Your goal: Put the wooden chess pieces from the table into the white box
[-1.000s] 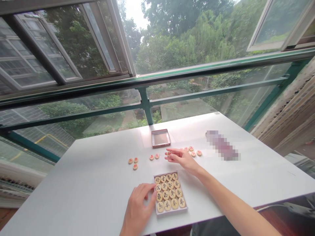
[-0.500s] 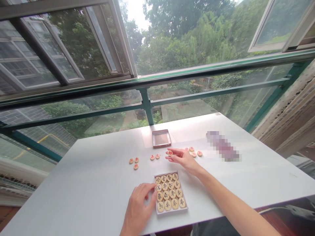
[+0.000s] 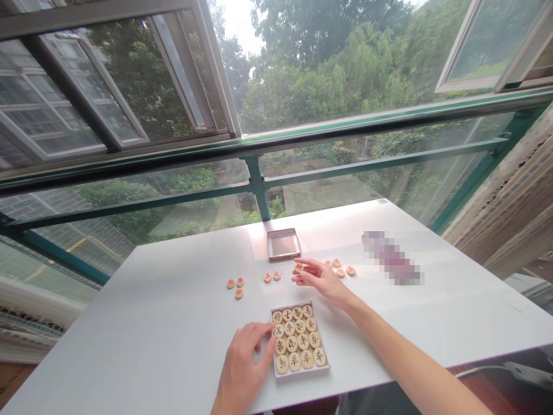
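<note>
A shallow box [image 3: 273, 373] near the table's front edge holds several round wooden chess pieces with dark characters. My left hand [image 3: 244, 363] rests on the table with its fingertips against the box's left side, fingers bent. My right hand [image 3: 322, 279] reaches forward beyond the box and pinches a red-marked chess piece [image 3: 299, 267] between thumb and fingers, just above the table. More red-marked pieces lie loose: three at the left [image 3: 235, 286], two in the middle [image 3: 272, 276], a few to the right [image 3: 343, 270] of my hand.
An empty box lid [image 3: 283, 244] lies farther back on the white table [image 3: 173, 311]. A blurred purple object [image 3: 391, 256] sits at the right. Behind the table runs a green railing with glass and open windows.
My right hand has lifted the red-marked piece slightly and shifted a little to the right. My left hand has stayed on the box's left side.
</note>
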### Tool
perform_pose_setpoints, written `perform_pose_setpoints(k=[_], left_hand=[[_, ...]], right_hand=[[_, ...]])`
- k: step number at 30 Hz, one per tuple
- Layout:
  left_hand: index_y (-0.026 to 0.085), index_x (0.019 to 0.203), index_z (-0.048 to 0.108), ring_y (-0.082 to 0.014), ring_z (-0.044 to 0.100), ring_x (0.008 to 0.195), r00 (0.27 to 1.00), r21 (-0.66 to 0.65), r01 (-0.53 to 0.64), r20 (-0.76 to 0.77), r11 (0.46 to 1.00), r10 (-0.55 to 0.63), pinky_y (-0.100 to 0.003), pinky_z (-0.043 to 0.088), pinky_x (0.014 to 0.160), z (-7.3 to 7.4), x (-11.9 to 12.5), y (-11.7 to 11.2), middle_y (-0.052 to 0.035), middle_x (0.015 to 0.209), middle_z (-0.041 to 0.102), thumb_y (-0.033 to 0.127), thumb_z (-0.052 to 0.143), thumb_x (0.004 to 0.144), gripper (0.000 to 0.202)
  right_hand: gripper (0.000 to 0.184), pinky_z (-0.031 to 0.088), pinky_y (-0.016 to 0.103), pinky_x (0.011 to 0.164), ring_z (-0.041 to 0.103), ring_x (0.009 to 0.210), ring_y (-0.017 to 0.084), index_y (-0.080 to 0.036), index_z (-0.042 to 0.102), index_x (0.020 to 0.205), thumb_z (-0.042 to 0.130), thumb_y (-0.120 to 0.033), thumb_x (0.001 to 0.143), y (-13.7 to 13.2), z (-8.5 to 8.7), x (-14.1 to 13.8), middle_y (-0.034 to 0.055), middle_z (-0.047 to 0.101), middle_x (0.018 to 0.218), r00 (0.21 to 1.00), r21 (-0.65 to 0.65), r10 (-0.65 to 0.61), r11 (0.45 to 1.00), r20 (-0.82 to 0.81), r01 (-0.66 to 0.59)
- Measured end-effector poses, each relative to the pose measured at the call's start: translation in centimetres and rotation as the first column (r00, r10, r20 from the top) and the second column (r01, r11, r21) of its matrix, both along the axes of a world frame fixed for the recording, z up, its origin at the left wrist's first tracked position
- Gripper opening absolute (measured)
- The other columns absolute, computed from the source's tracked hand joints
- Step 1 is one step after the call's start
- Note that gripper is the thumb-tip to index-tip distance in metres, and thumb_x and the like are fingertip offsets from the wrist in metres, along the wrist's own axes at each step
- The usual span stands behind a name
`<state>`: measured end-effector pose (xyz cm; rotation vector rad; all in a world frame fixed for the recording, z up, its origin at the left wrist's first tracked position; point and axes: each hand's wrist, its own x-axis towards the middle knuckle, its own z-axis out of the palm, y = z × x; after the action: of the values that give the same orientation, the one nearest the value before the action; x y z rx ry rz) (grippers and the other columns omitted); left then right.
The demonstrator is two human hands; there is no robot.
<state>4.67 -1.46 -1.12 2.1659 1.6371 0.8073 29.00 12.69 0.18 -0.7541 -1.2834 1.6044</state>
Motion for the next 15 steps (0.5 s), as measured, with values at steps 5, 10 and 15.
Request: perform_pose_setpoints(k=[5,10,15], left_hand=[[0.027,0.115,0.063,-0.0179,0.060,0.073,1.000,0.025,0.008,-0.002,1.000,-0.008,-0.034,0.053,0.075,0.25,0.12,0.07,-0.0048,0.096,0.069,0.033,0.053,0.098,0.021],[0.027,0.114,0.065,-0.0176,0.061,0.072,1.000,0.050,0.002,-0.005,0.999,-0.002,-0.033,0.053,0.074,0.45,0.23,0.07,-0.0040,0.096,0.070,0.031,0.055,0.097,0.020],[0.028,0.112,0.066,-0.0176,0.062,0.072,1.000,0.053,-0.006,-0.008,0.999,0.006,-0.033,0.054,0.073,0.57,0.26,0.00,-0.0031,0.095,0.070,0.032,0.056,0.096,0.019]], right_hand=[[0.052,0.058,0.041,0.085,0.072,0.091,0.022,-0.021,0.061,0.128,0.074,-0.044,0.083,-0.03,0.23,0.04,0.0097,0.073,0.103,0.998,0.031,-0.027,0.999,0.050,0.026],[0.048,0.057,0.036,0.079,0.071,0.086,0.020,-0.022,0.062,0.126,0.072,-0.043,0.084,-0.13,0.47,0.08,0.0083,0.073,0.099,0.995,0.062,-0.054,0.997,0.088,0.049],[0.046,0.055,0.035,0.076,0.069,0.082,0.019,-0.021,0.063,0.125,0.071,-0.041,0.084,-0.22,0.59,0.09,0.0076,0.072,0.096,0.993,0.071,-0.071,0.995,0.099,0.064]])
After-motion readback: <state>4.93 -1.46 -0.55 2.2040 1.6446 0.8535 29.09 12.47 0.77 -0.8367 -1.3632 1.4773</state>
